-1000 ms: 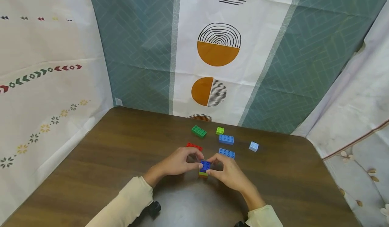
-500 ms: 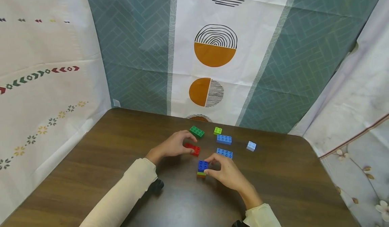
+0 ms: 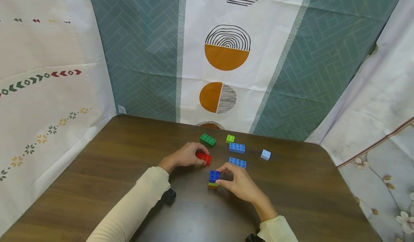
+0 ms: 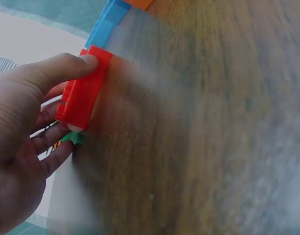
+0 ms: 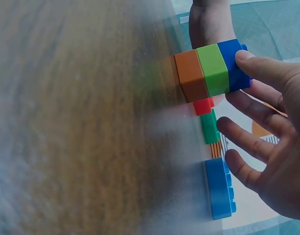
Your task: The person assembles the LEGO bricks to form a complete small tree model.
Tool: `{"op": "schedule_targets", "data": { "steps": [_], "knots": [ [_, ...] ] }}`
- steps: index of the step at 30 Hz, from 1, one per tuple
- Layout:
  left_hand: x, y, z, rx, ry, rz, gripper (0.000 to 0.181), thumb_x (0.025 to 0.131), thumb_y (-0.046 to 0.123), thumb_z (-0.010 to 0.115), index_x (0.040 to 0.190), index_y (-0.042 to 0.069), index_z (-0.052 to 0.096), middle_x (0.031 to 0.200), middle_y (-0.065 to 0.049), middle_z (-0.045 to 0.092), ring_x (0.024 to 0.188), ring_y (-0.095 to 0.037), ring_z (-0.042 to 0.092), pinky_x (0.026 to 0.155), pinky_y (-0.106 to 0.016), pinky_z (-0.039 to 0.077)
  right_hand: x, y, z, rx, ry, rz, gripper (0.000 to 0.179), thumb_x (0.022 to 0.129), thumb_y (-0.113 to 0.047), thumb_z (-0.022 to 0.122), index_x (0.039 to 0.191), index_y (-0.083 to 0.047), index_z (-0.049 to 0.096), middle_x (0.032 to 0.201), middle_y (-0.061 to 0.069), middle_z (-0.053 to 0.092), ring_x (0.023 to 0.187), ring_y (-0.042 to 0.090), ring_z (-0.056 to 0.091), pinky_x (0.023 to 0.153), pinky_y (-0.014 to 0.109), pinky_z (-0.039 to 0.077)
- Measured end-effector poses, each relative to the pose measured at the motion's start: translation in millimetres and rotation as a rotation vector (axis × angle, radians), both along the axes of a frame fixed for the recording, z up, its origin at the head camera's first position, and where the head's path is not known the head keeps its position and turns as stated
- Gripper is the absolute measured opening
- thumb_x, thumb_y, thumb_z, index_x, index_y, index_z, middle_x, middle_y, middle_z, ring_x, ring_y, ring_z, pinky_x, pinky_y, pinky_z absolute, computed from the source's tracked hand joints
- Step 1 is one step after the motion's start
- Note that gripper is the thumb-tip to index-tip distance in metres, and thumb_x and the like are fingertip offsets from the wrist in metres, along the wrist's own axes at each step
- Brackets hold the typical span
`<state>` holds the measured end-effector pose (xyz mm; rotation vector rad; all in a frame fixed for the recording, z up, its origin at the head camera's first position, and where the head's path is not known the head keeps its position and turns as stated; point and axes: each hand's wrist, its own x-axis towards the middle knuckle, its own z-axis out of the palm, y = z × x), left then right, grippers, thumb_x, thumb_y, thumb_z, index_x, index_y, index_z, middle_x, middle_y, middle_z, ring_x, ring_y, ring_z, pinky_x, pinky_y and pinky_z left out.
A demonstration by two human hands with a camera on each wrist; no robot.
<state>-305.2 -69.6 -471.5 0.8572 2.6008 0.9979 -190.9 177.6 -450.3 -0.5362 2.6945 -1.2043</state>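
Near the middle of the dark wooden table (image 3: 155, 134) stands a small upright stack, three blocks high: an orange block (image 5: 190, 76) at the bottom, a lime block (image 5: 212, 71) between, and a dark blue block (image 5: 229, 61) on top. The person's right hand (image 3: 240, 182) has thumb and forefinger clamped on that blue block, the other fingers spread apart. Just beyond the stack, to its left, the left hand (image 3: 187, 155) pinches a red brick (image 4: 88, 88), thumb on one side and fingers on the other; from here I can't tell whether the brick touches the tabletop. Farther back lie a green brick (image 3: 207, 140), a small lime brick (image 3: 230, 138) and two mid-blue bricks (image 3: 237, 147), the nearer one close to the right hand. A small pale blue brick (image 3: 266, 155) sits apart on the right. Behind the table hangs a teal and white cloth (image 3: 139, 37) with orange circles.
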Motion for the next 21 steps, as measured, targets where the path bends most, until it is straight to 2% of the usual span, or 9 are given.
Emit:
{"op": "schedule_targets", "data": {
  "steps": [5, 11, 15, 21],
  "knots": [
    [2.5, -0.9, 4.3, 0.005, 0.009, -0.005, 0.031, 0.089, 0.026, 0.081, 0.118, 0.018, 0.073, 0.113, 0.002, 0.072, 0.1, -0.015, 0.061, 0.094, -0.034, 0.057, -0.8, 0, -0.1, 0.002, 0.002, -0.003, 0.025, 0.092, -0.029, 0.079, 0.114, -0.024, 0.069, 0.112, -0.004, 0.07, 0.11, 0.023, 0.06, 0.093, 0.049, 0.053],
    [9.7, -6.0, 14.5, 0.032, 0.066, -0.022, 0.032, 0.09, 0.028, 0.08, 0.118, 0.016, 0.072, 0.11, 0.002, 0.072, 0.097, -0.014, 0.061, 0.09, -0.031, 0.056, -1.1, 1, 1.2, -0.002, 0.0, -0.004, 0.025, 0.092, -0.029, 0.078, 0.115, -0.024, 0.068, 0.113, -0.004, 0.07, 0.111, 0.023, 0.06, 0.092, 0.048, 0.053],
    [18.6, -10.8, 20.1, 0.067, 0.092, -0.021, 0.032, 0.09, 0.027, 0.08, 0.118, 0.015, 0.071, 0.111, 0.002, 0.072, 0.098, -0.014, 0.061, 0.091, -0.032, 0.057, -0.7, 1, 1.3, -0.001, -0.002, -0.01, 0.025, 0.093, -0.028, 0.078, 0.115, -0.024, 0.068, 0.113, -0.004, 0.07, 0.112, 0.023, 0.06, 0.093, 0.049, 0.053],
    [37.3, -15.9, 27.3, 0.12, 0.088, 0.001, 0.034, 0.088, 0.025, 0.08, 0.119, 0.015, 0.07, 0.113, 0.002, 0.071, 0.101, -0.014, 0.063, 0.09, -0.03, 0.058, 0.7, -2, -0.2, -0.002, 0.003, -0.02, 0.025, 0.092, -0.028, 0.079, 0.115, -0.024, 0.068, 0.113, -0.005, 0.07, 0.112, 0.022, 0.061, 0.095, 0.05, 0.054]
  ]
}}
